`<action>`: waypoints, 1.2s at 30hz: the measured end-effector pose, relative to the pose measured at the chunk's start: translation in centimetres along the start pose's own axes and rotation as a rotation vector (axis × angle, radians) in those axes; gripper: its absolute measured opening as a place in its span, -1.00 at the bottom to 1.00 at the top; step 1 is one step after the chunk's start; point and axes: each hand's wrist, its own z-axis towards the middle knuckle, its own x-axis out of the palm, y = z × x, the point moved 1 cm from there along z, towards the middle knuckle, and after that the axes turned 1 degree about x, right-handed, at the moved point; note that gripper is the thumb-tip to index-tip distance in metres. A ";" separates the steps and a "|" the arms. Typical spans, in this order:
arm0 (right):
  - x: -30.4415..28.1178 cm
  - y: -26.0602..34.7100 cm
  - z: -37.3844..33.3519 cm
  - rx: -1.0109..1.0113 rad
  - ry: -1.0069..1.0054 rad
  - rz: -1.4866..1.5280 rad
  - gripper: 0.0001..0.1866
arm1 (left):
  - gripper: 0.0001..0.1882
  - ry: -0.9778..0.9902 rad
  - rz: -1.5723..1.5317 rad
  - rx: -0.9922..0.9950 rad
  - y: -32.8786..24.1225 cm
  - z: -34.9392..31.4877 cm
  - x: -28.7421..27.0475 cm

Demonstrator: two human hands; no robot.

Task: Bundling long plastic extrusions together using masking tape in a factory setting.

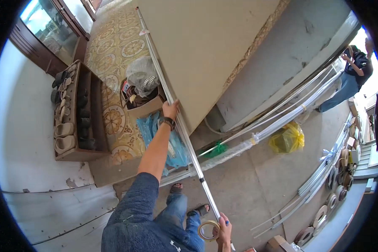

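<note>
My left hand (pixel 170 109) is wrapped round a bundle of long, thin, pale strips (pixel 193 157) slanting from the far upper left down toward me. Dark bands circle the strips partway along, and a scrap of tape sticks out near the far end. At the near end, my right hand (pixel 225 231) is closed on a roll of tan tape (pixel 200 227), held beside the strips. A small blue-tipped thing shows among its fingers; I cannot make out what it is. Whether this hand also grips the strips is partly hidden.
Left stands a shoe rack (pixel 77 145); near it are a cardboard box (pixel 145 110) and a blue plastic bag (pixel 181 153). A big beige panel (pixel 206 50) rises ahead. Wrapped strips (pixel 277 128), a yellow bag (pixel 287 138) and coiled rolls (pixel 320 216) lie right. Another person (pixel 352 77) stands far right.
</note>
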 end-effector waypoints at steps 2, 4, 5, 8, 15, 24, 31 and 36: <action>5.7 2.2 0.6 -0.149 0.200 -0.245 -0.78 | -0.73 0.077 -0.169 0.076 -3.2 5.7 -6.8; 8.3 5.1 1.9 -0.046 0.126 -0.366 -0.62 | -0.59 0.151 -0.170 -0.037 0.1 -0.2 -1.1; 8.9 5.5 4.0 -0.147 0.028 -0.387 -0.64 | -0.50 0.101 -0.152 -0.108 0.4 -6.6 3.1; 14.0 4.0 9.0 -0.250 0.015 -0.430 -0.55 | -0.75 0.174 -0.161 -0.152 4.2 -19.2 2.2; 10.5 14.9 -1.3 -0.315 0.221 -0.447 -0.46 | -0.78 0.170 -0.244 -0.388 -2.9 -21.6 4.8; -14.9 13.6 -2.6 -0.061 0.145 -1.401 -0.08 | -0.68 -0.075 -0.212 -0.622 1.1 -32.1 5.2; -15.3 4.3 5.0 -0.249 0.494 -1.411 -0.30 | -0.60 -0.205 -0.059 -0.318 8.0 -33.4 7.4; -14.9 0.5 8.8 -0.294 0.480 -1.636 -0.51 | -0.60 -0.399 0.272 -0.072 10.9 -34.8 5.4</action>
